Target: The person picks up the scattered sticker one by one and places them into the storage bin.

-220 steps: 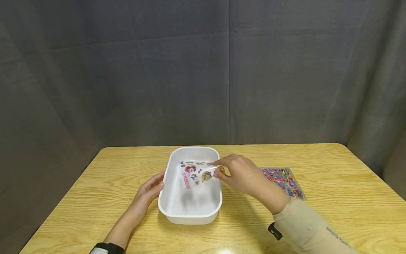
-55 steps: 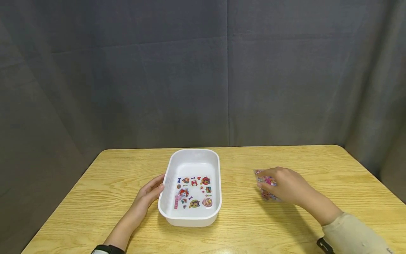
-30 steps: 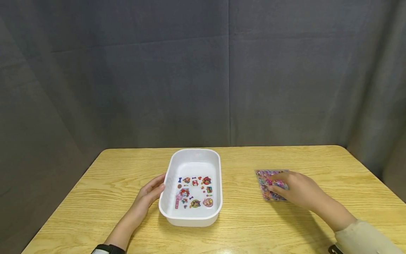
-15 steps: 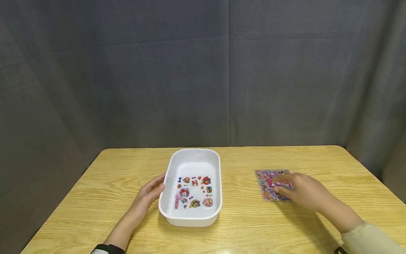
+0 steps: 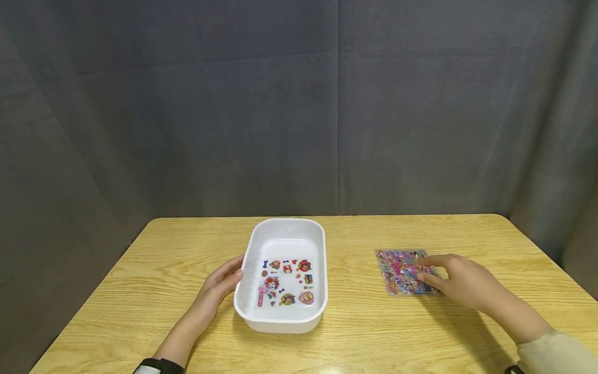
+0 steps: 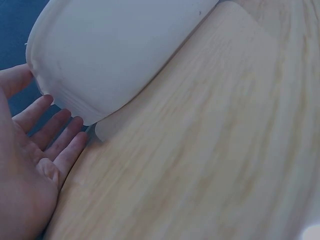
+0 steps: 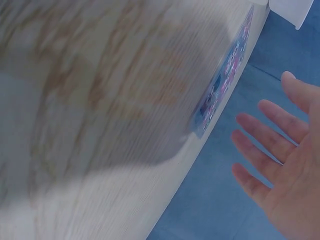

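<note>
A white rectangular plastic bin (image 5: 285, 326) stands left of the table's middle. My left hand (image 5: 212, 288) rests against its left side; in the left wrist view straight fingertips (image 6: 75, 122) touch the bin's end wall. Inside the bin, flat on its floor, lies a clear sticker sheet (image 5: 287, 299) with cartoon pups, bones and hearts. Farther right, a colourful, densely printed sticker sheet (image 5: 399, 275) lies on the table. Over its right part hovers my right hand (image 5: 467, 283), thumb and fingers apart with nothing between them. The right wrist view shows that hand's (image 7: 290, 155) fingers spread, apart from the sheet.
The wooden table (image 5: 355, 343) has rounded far corners. A dark grey curtain (image 5: 243, 130) hangs behind it and along both sides. A stretch of bare wood separates the bin from the printed sheet.
Earlier my right hand held the clear sticker sheet over the bin; now that sheet lies inside. The right hand has since drawn rightward across the printed sheet. My left hand stays put.
</note>
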A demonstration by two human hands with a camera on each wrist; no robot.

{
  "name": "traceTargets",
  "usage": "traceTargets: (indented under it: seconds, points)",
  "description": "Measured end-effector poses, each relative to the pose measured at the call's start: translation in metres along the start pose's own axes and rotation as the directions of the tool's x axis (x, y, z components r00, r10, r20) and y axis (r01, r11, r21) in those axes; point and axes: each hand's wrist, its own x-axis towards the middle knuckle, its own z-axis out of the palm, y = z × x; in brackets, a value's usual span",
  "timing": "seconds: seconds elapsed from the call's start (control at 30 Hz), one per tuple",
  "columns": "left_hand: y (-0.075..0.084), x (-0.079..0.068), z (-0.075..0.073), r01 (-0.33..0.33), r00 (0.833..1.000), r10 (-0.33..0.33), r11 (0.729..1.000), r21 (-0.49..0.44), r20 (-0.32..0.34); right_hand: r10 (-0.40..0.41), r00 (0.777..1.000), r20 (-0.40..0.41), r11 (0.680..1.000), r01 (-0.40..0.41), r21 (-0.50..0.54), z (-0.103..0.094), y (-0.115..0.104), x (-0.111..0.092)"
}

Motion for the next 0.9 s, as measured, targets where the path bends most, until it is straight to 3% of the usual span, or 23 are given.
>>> traceTargets:
  seconds: [0.57, 0.9]
  points:
    - [0.002, 0.0, -0.001, 0.0, 1.0, 0.0, 1.0, 0.009, -0.003, 0.03, 0.999, 0.017, 0.999, -0.03, 0.019, 0.0, 0.017, 0.0]
    - [0.0, 0.0, 0.0, -0.008, 1.0, 0.008, 1.0, 0.007, -0.002, 0.051, 0.995, 0.087, 0.995, -0.059, 0.087, 0.008, 0.018, 0.001]
